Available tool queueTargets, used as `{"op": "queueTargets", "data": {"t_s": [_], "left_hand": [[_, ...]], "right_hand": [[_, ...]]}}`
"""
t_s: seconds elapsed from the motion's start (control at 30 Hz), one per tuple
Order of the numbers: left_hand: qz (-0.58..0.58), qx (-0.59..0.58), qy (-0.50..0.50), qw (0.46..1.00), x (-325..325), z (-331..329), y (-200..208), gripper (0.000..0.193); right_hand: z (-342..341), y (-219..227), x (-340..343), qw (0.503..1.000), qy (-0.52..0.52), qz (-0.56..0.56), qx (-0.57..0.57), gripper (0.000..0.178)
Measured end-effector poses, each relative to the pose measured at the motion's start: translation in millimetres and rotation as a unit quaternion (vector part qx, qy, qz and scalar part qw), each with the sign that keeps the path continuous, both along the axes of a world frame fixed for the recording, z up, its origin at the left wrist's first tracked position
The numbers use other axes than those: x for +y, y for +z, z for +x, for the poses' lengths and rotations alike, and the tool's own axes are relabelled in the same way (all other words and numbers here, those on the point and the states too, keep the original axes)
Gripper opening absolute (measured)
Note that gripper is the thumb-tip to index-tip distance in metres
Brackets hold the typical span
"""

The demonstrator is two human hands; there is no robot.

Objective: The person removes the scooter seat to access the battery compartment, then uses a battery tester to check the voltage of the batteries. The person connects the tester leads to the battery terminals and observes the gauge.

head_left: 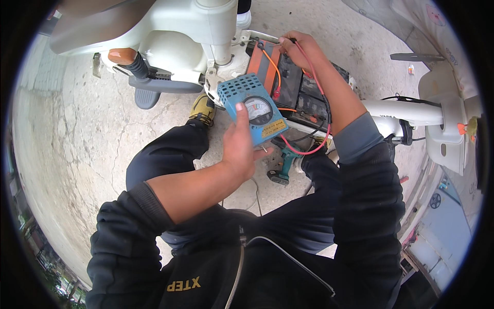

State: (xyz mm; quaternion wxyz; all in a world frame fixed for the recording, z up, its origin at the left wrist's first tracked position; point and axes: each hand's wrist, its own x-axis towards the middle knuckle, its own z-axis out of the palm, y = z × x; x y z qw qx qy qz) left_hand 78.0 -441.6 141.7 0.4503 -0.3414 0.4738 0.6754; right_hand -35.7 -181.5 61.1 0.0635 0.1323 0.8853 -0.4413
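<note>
My left hand (238, 141) is wrapped around a blue battery tester (237, 88), its thumb lying by the round dial. Vent holes dot the tester's upper end. A red lead (312, 151) loops from the tester up to my right hand (304, 49). That hand is closed on the lead's end at the far edge of a row of batteries (289, 77); the exact tip is hidden by the fingers. Orange jumper wires (278, 73) run between battery terminals. One battery has an orange and grey top, and the others are black. A black lead (303, 138) hangs beside the tester.
The batteries sit in the open footwell of a white electric scooter (180, 51) with an orange turn light (122, 55). A teal cordless drill (284, 166) stands on the concrete floor (103, 129) between my feet. Another white scooter part (437, 118) is at the right.
</note>
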Motion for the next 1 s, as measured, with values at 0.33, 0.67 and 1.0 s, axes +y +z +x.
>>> {"op": "queueTargets", "data": {"t_s": [0.33, 0.67, 1.0], "left_hand": [[-0.013, 0.008, 0.021, 1.000, -7.0, -1.7, -6.6, 0.078], [-0.015, 0.018, 0.016, 1.000, -9.3, 5.0, -14.6, 0.081], [0.006, 0.057, 0.003, 0.998, -7.2, -7.9, -9.1, 0.079]], "right_hand": [[39.3, 48.9, 12.2, 0.971, 0.079, -0.008, -0.224, 0.029], [14.5, 18.5, -27.4, 0.996, -0.006, -0.054, -0.067, 0.029], [-20.5, -13.2, -14.6, 0.999, -0.023, 0.039, -0.011, 0.028]]}}
